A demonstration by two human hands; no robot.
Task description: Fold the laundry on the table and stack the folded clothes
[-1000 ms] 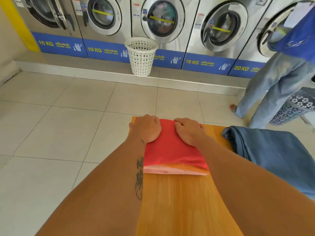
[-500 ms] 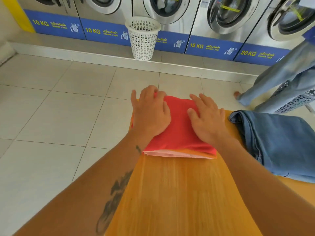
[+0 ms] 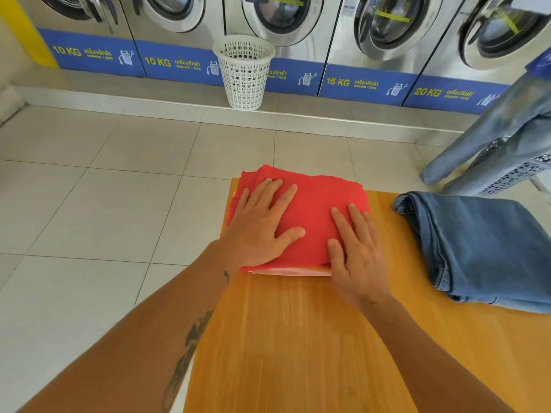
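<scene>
A folded red garment point(image 3: 316, 201) lies at the far left corner of the wooden table point(image 3: 298, 338), on top of a pale pink folded piece point(image 3: 286, 272) whose edge shows beneath it. My left hand point(image 3: 262, 222) lies flat on the red garment's left half, fingers spread. My right hand point(image 3: 354, 251) rests flat on its right near corner, fingers apart. Folded blue jeans point(image 3: 483, 245) lie on the table to the right, apart from the red stack.
A white perforated basket point(image 3: 244, 73) stands on the floor step before a row of washing machines point(image 3: 387, 28). A person in jeans point(image 3: 492, 138) stands at the right by a patterned laundry basket point(image 3: 512, 177). Tiled floor lies left of the table.
Both hands went from curled at the red garment's far edge to flat with fingers spread, sliding back toward me across it. The camera tilted down.
</scene>
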